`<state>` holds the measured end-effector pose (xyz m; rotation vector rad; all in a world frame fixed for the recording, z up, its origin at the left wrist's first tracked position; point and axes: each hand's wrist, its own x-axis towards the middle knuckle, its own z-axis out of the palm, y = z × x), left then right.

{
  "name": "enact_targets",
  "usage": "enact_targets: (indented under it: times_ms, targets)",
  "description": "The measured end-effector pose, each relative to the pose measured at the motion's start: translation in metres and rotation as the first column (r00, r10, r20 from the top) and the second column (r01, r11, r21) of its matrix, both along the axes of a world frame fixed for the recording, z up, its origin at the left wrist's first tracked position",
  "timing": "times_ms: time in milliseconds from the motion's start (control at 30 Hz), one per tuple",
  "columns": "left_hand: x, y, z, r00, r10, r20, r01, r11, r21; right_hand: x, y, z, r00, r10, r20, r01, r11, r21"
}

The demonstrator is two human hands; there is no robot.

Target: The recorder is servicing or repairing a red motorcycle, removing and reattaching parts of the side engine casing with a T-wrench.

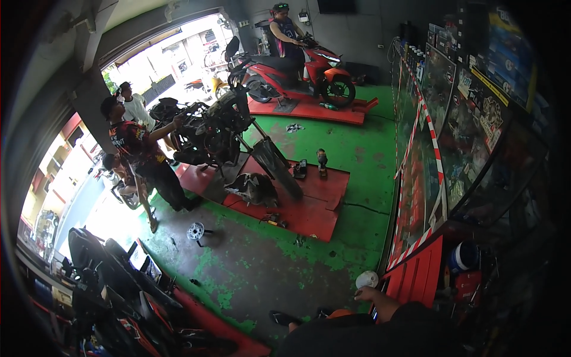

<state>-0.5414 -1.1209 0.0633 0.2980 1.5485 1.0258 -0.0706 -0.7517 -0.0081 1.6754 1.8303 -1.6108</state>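
My right hand (366, 293) reaches in from the lower right, its fingers closed at the near edge of a pale, round thing (367, 279). It looks like a cup or lid seen from above, too small to name surely. Below the hand lies a bit of orange cloth (341, 313) by my dark clothing. A sandal (278, 318) shows on the floor to the left. My left hand is out of sight.
A red slatted bench (414, 279) stands beside glass display cases (476, 143). Ahead, a partly stripped motorcycle (220, 128) sits on a red lift (324, 208) with power tools (322, 163). A person (137, 146) works on it. Another person sits on a red scooter (285, 74).
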Motion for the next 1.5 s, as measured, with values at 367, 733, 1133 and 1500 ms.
enact_targets:
  times_ms: [367, 733, 1133, 1500]
  targets:
    - [-0.006, 0.007, -0.003, 0.991, -0.102, -0.086, 0.100, 0.995, -0.028, 0.002, -0.006, -0.010, 1.000, 0.023, -0.003, -0.022, 0.999, 0.036]
    - [-0.006, 0.007, -0.007, 0.967, -0.188, -0.172, 0.180, 0.982, -0.065, 0.004, -0.009, -0.002, 0.999, 0.036, 0.032, -0.038, 0.998, 0.058]
    - [-0.002, 0.014, -0.010, 0.925, -0.278, -0.261, 0.259, 0.960, -0.104, 0.009, -0.005, -0.005, 0.999, 0.043, -0.011, -0.042, 0.997, 0.067]
    - [-0.006, 0.016, -0.014, 0.868, -0.354, -0.347, 0.318, 0.935, -0.157, 0.009, -0.007, 0.000, 0.999, 0.035, 0.015, -0.036, 0.999, 0.026]
